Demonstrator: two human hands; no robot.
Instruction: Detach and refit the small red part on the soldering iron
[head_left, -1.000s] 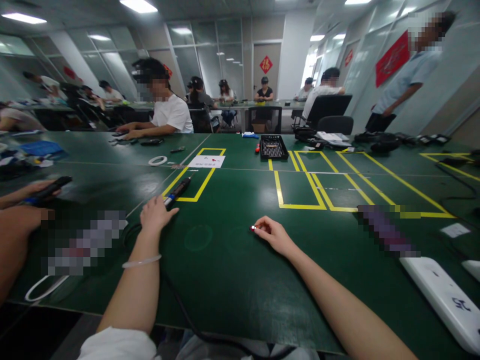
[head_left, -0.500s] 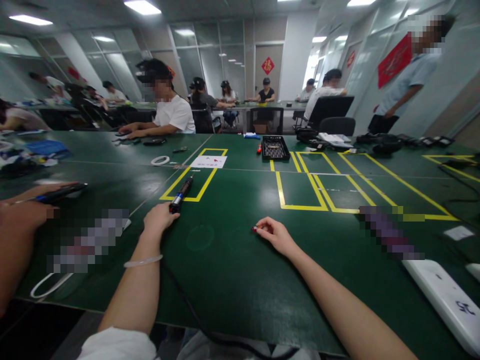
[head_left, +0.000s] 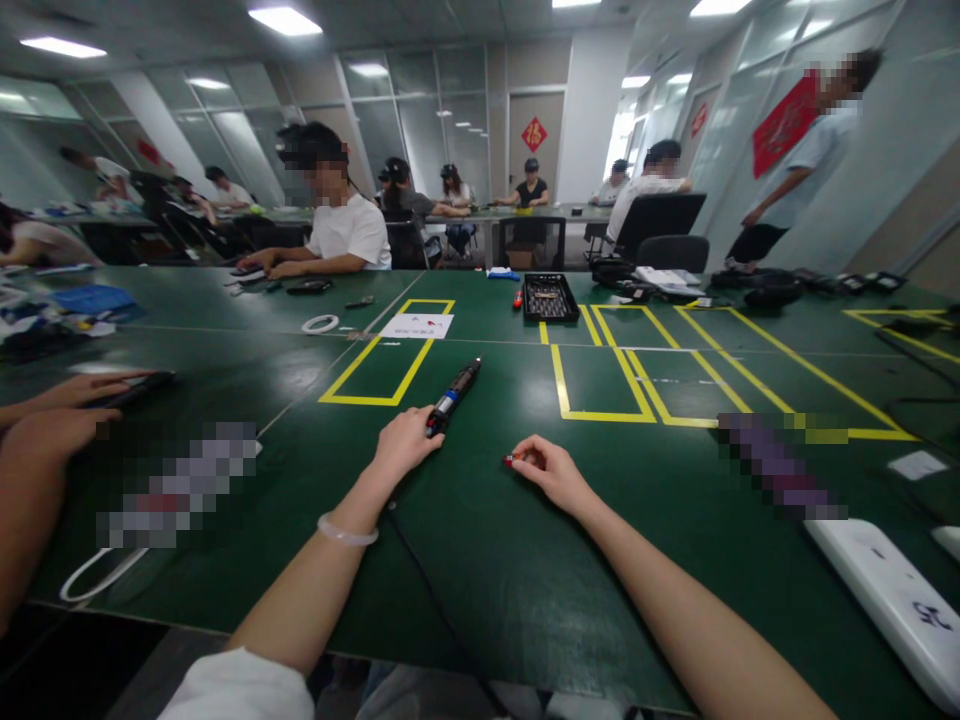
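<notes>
My left hand (head_left: pixel 405 442) is closed around the rear of a black electric screwdriver (head_left: pixel 456 394) with a blue band. Its tip points away and to the right, low over the green table (head_left: pixel 465 560). A black cord (head_left: pixel 427 580) runs from near that wrist toward the table's front edge. To the right, my right hand (head_left: pixel 556 474) rests at the table with thumb and fingers pinched on a small red piece (head_left: pixel 508 461). The fingers cover most of this piece, so its kind does not show.
Yellow tape outlines (head_left: pixel 607 414) mark the table, with a white paper (head_left: pixel 417 326) on the left one. A black tray (head_left: pixel 551 297) of small parts stands at the back. A white power strip (head_left: pixel 885 600) lies at right. Another person's hands (head_left: pixel 64 420) are at far left.
My left hand has carried the screwdriver to the right, out of the left tape outline and closer to my right hand. The right hand stays almost still with the red piece.
</notes>
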